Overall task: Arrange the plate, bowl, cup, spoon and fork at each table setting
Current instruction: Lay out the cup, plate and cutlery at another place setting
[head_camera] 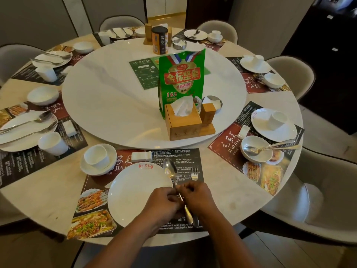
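Note:
At the near setting a white plate (135, 192) lies on a dark placemat (185, 155). A white cup (96, 157) stands inside a white bowl (111, 151) to the plate's upper left. A spoon (170, 169) and a fork (194, 172) lie side by side right of the plate, heads pointing away from me. My left hand (162, 204) pinches the spoon's handle over the plate's right edge. My right hand (197, 196) holds the fork's handle. The middles of both handles are hidden under my fingers.
A white turntable (108, 93) fills the table's middle, carrying a green snack bag (181, 78), a wooden tissue box (183, 122) and a tin (160, 40). Other settings ring the table; the right one has a bowl (257, 149) holding cutlery. Grey chairs (318, 206) surround it.

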`<act>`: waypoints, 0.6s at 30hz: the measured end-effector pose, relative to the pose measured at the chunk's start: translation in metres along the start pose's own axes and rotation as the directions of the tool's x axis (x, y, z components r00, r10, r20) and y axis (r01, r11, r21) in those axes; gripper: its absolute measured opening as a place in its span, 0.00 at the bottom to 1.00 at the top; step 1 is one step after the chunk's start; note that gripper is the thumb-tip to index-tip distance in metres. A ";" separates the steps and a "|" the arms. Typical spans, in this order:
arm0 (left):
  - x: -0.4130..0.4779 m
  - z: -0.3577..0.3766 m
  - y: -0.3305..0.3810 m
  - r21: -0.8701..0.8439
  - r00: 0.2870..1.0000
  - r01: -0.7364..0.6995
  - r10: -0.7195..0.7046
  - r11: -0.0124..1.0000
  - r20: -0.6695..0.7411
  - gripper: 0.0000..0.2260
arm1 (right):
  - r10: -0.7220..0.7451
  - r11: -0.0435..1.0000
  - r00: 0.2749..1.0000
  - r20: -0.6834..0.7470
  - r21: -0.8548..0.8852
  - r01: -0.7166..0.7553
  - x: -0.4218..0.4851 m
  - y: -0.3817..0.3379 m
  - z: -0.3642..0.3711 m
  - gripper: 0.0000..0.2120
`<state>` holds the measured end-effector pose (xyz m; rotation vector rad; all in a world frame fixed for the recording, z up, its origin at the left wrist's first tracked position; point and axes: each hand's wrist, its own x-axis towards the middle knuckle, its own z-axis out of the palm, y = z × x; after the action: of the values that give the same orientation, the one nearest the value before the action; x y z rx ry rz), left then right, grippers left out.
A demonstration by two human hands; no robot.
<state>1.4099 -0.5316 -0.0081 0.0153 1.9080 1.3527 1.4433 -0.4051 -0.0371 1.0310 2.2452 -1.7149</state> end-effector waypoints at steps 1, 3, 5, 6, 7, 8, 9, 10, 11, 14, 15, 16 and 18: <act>-0.002 -0.003 -0.002 0.014 1.000 0.003 -0.002 1.000 -0.017 0.11 | -0.035 0.996 0.999 -0.026 -0.080 0.033 0.000 0.001 0.002 0.07; -0.004 -0.012 -0.006 0.055 0.998 0.018 -0.015 0.998 -0.054 0.12 | -0.134 0.940 0.985 -0.109 -0.328 0.091 0.002 0.007 0.001 0.07; -0.005 -0.027 -0.013 0.087 0.995 0.033 -0.024 0.996 -0.100 0.13 | -0.214 0.820 0.961 -0.176 -0.567 0.078 0.001 0.014 -0.003 0.10; -0.004 -0.035 -0.017 0.116 0.991 0.042 -0.027 0.992 -0.128 0.13 | -0.220 0.783 0.957 -0.188 -0.619 0.058 0.001 0.017 -0.006 0.14; -0.004 -0.046 -0.022 0.153 0.986 0.057 -0.031 0.987 -0.164 0.14 | -0.204 0.775 0.963 -0.177 -0.630 0.048 0.000 0.018 -0.008 0.18; -0.003 -0.056 -0.027 0.191 0.980 0.072 -0.034 0.979 -0.194 0.14 | -0.176 0.782 0.972 -0.156 -0.622 0.042 -0.002 0.018 -0.009 0.21; -0.003 -0.067 -0.031 0.222 0.976 0.085 -0.036 0.971 -0.215 0.14 | -0.149 0.791 0.979 -0.138 -0.611 0.034 -0.002 0.017 -0.009 0.23; -0.003 -0.077 -0.035 0.251 0.973 0.094 -0.036 0.963 -0.227 0.14 | -0.126 0.791 0.984 -0.125 -0.612 0.024 -0.003 0.016 -0.008 0.24; -0.004 -0.087 -0.039 0.284 0.971 0.102 -0.034 0.954 -0.236 0.13 | -0.121 0.786 0.985 -0.121 -0.618 0.021 -0.004 0.015 -0.006 0.24; -0.004 -0.110 -0.048 0.346 0.966 0.120 -0.030 0.931 -0.256 0.12 | -0.120 0.796 0.981 -0.156 -0.605 0.001 -0.005 0.012 -0.003 0.21; -0.004 -0.115 -0.049 0.359 0.966 0.128 -0.034 0.924 -0.258 0.12 | -0.110 0.805 0.980 -0.164 -0.593 -0.009 -0.005 0.011 -0.003 0.20; -0.003 -0.119 -0.050 0.375 0.966 0.136 -0.038 0.917 -0.257 0.12 | -0.096 0.809 0.981 -0.168 -0.588 -0.021 -0.005 0.008 -0.004 0.19; -0.001 -0.125 -0.052 0.410 0.969 0.145 -0.045 0.901 -0.243 0.12 | -0.084 0.813 0.981 -0.172 -0.582 -0.033 -0.004 0.006 -0.005 0.18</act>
<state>1.3579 -0.6535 -0.0331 -0.0189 2.3370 0.8778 1.4512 -0.4019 -0.0380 1.0342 2.6488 -0.8310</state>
